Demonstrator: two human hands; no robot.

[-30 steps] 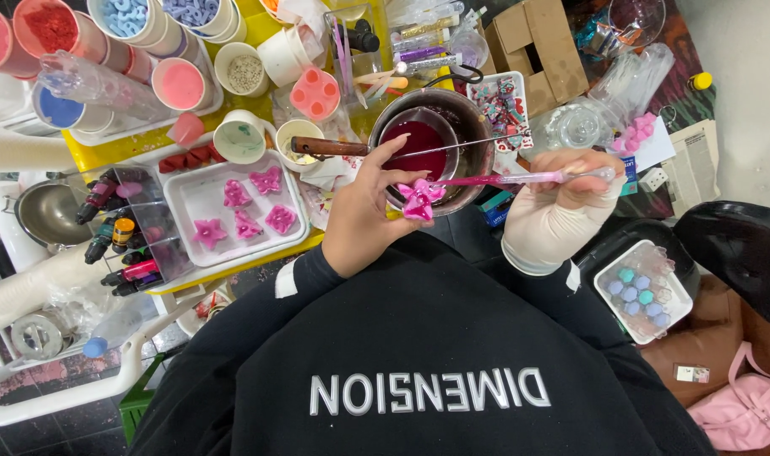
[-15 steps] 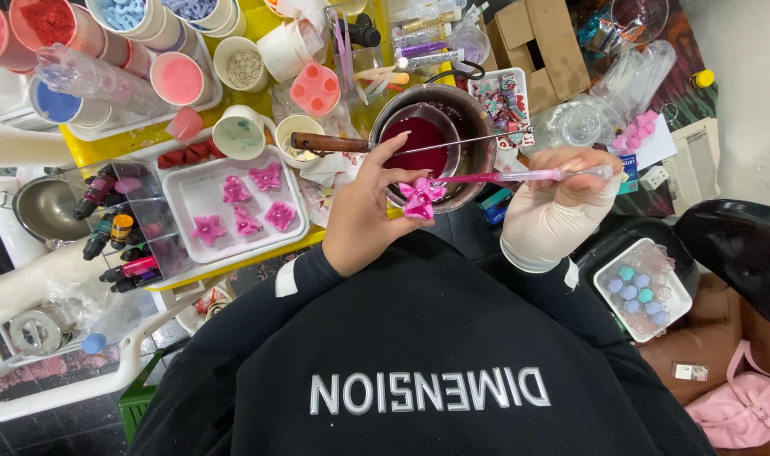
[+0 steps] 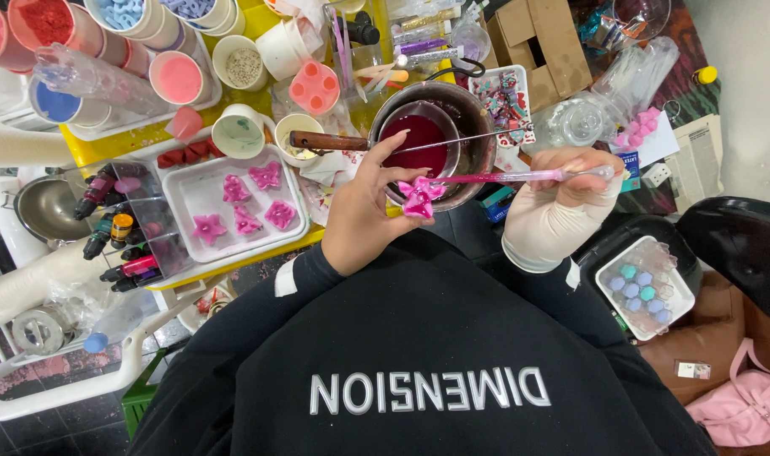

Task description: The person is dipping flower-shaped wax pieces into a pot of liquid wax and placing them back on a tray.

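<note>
The pink flower (image 3: 419, 198) sits in the middle of the frame, just below the pot (image 3: 478, 127) of dark red liquid. It looks small and a bit bendy, so I think it could slip and fall onto the black top (image 3: 427, 338) if the fingers let go a little. It might also get squashed if they pinch too hard.

The thin pink stick (image 3: 520, 176) reaches from the right side of the frame to the flower. A hard poke could push the flower out of the fingers or tear a petal. The pot is very near, and an elbow bump could spill red liquid over the table (image 3: 161, 139). Drips from the stick could mark the top too.

The left hand (image 3: 364, 211) has its grip closed on the flower. The thumb and first fingers pinch it from the side, and the other fingers stick up and apart.

The right hand (image 3: 571, 198), in a white glove, has its grip closed around the far end of the stick. The fingers are curled tight over it. The stick's tip touches the flower or is just beside it; I cannot tell which.

In the left part of the frame a white tray (image 3: 186, 181) holds more pink flowers
</note>
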